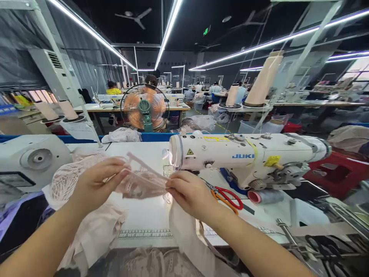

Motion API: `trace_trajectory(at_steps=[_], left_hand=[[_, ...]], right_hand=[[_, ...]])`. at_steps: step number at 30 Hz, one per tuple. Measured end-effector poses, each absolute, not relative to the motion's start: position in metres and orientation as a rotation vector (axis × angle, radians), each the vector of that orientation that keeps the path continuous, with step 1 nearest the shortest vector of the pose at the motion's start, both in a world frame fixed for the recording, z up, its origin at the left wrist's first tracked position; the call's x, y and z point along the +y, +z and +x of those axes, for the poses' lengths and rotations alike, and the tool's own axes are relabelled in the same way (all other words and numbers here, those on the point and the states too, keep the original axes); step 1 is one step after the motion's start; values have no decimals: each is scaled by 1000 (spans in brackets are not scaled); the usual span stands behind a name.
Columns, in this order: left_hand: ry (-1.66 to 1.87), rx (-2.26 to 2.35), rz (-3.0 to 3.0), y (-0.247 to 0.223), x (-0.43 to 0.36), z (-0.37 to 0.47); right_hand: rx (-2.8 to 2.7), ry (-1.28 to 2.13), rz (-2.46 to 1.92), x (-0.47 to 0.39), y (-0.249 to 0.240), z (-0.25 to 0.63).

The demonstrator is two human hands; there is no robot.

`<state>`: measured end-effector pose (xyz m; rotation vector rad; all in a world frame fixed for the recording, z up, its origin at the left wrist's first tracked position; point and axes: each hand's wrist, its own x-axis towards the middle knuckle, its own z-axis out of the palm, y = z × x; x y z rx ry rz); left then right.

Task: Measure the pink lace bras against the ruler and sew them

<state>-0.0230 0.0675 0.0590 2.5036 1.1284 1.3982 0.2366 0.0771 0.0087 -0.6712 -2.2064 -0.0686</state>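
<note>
A pale pink lace fabric piece [141, 184] is stretched in the air between my two hands, above the white sewing table [138, 221]. My left hand [100, 181] pinches its left end between thumb and fingers. At the other end, my right hand [187, 190] grips the edge with closed fingers, close to the needle end of the white sewing machine [213, 152]. A plain pale strip [184, 234] hangs below my right hand over the table's front edge. Whether it joins the lace is hidden by the hand.
Red-handled scissors [230, 197] and a thread spool [266, 196] lie right of my right hand. Pale lace garments [72, 181] are heaped at left, beside another machine [34, 161]. A fan [145, 107] stands beyond the table. Thread cones [265, 79] rise behind the machine.
</note>
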Motion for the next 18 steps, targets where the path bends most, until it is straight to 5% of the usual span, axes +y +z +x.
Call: trace_trajectory(at_steps=[3, 10, 18], left_hand=[[1432, 1249, 2544, 29, 64, -46], [1328, 1630, 2518, -105, -9, -64], [807, 1235, 2891, -125, -25, -25]], right_hand=[[-2276, -287, -641, 86, -16, 211], [-2538, -81, -521, 77, -120, 175], [-2582, 149, -509, 73, -125, 177]])
